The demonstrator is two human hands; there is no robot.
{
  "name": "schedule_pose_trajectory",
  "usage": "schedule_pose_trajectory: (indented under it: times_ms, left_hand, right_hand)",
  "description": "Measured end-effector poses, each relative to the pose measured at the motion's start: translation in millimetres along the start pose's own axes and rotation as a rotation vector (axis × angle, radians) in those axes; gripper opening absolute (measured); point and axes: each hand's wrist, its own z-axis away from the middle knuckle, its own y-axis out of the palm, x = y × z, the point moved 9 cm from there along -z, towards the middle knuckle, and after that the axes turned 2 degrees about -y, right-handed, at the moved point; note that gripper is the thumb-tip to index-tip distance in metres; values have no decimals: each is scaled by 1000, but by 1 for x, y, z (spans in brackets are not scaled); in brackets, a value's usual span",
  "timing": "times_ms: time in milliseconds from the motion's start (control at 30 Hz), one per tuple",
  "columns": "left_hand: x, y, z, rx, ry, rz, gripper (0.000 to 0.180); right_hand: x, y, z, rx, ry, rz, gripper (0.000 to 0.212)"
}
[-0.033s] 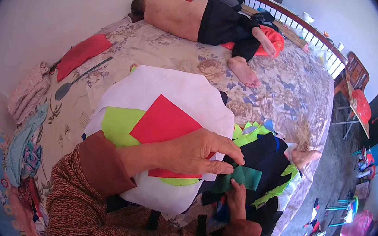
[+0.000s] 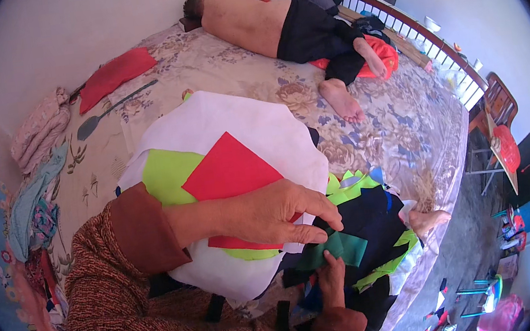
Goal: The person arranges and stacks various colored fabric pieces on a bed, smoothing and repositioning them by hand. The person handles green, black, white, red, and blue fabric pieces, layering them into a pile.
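Across a flower-patterned bedsheet (image 2: 404, 123), cloth pieces are spread close to the worker's body. Uppermost on the left, a large rounded white cloth (image 2: 253, 118) is seen, overlaid by a lime-green piece (image 2: 167, 176) and, partly over that, a red piece (image 2: 232, 166) set cornerwise. By the left hand (image 2: 277, 213) the red piece is partly covered; fingers half curled, a gap left between thumb and forefinger, both tips brought near the dark green cloth (image 2: 351, 248). Whether anything is gripped by that hand cannot be told. The green cloth is placed just right of the white one, over black cloth (image 2: 366, 219) edged with lime strips. By the right hand (image 2: 332, 285), its fingers drawn together, the green cloth is pinched at the lower edge; the fingers beneath are hidden. Both wrists are covered by brown cuffs.

Beyond, a person (image 2: 252, 26) is seen lying sideways, back turned, dark trousers worn. Near the wall, a folded red cloth (image 2: 116, 78) and a dark swatter (image 2: 87, 127) are noted. The far end of the bed is bordered by a railing (image 2: 421, 43)
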Motion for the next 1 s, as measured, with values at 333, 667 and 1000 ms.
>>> schedule_pose_trajectory:
  times_ms: [333,667,1000]
  left_hand:
    - [0,1,0,33,-26,-9,30]
    - [-1,-1,0,31,-19,1,30]
    - [0,-2,-1,31,-17,-12,30]
  right_hand:
    - [1,2,0,28,-13,5,25]
    - [0,5,-1,81,-19,-20,26]
    - [2,8,2,49,-13,-20,24]
